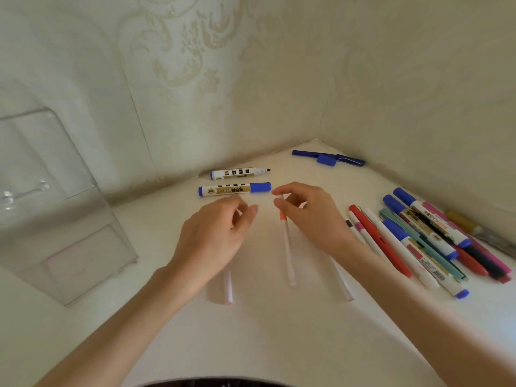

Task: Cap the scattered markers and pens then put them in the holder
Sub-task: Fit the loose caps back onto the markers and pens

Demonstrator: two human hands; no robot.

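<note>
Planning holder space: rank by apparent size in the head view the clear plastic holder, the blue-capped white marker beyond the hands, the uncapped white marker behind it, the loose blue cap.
Largest first:
Clear plastic holder
Blue-capped white marker, barely longer than the next
Uncapped white marker
Loose blue cap

White table (279, 344) carries markers (234, 189), pens (379, 241) and, seemingly, a clear holder (55, 219).

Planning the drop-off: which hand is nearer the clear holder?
Left. The left hand is right of the clear holder, mid-table; the right hand, pinching a thin white pen, lies farther right.
</note>
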